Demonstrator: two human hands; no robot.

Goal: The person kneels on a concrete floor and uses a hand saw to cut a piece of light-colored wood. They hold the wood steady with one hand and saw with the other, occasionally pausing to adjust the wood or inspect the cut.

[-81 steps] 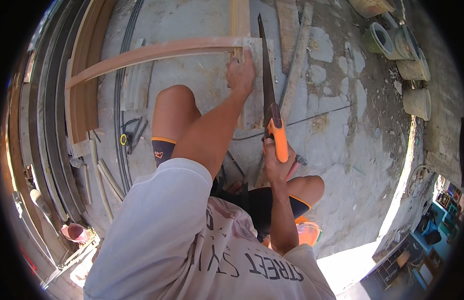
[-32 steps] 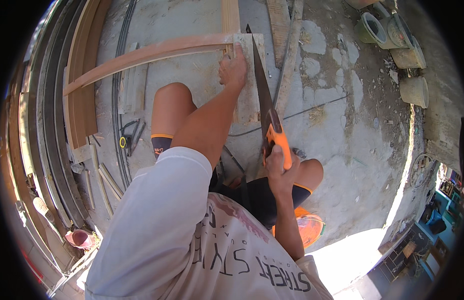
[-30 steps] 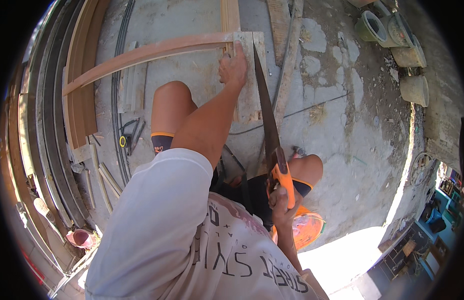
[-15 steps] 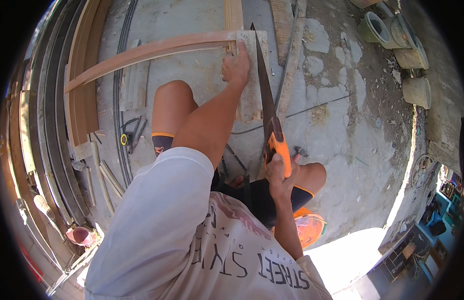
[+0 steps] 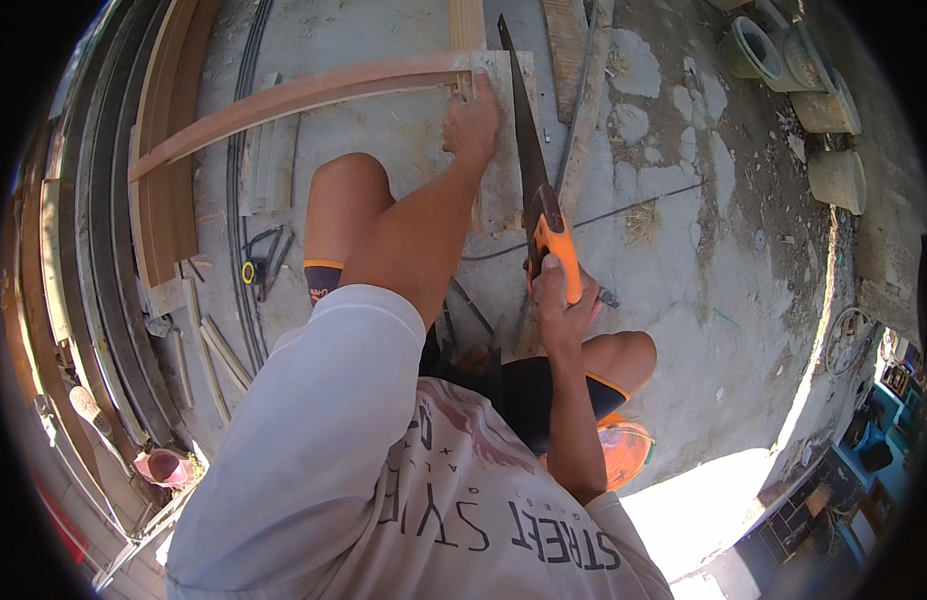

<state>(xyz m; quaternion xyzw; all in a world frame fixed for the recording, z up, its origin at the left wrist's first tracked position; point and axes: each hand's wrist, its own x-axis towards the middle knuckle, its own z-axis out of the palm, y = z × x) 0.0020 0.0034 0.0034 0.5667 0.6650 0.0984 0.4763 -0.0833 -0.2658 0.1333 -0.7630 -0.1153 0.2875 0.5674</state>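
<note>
My left hand (image 5: 471,125) is closed on the joint where a reddish wooden rail (image 5: 303,95) meets a pale, weathered board (image 5: 491,195), its thumb lying near the corner. A narrower upright timber (image 5: 466,25) extends beyond this joint toward the top. My right hand (image 5: 561,315) is wrapped round the orange and dark handle of a handsaw (image 5: 526,150), whose long blade points away from me over the pale board, just right of my left hand. Whether the teeth are in the wood I cannot tell.
Long stacked boards (image 5: 168,140) and dark cables run along the left. A tape measure (image 5: 253,272) and narrow sticks lie beside my left leg. Several buckets (image 5: 749,50) stand along the right wall, an orange bucket (image 5: 628,455) by my right hip, and loose planks (image 5: 583,130) beyond the board.
My right hand and the saw have moved forward since a second ago, so the tip now reaches further past the board's far edge. My left hand stays at the joint.
</note>
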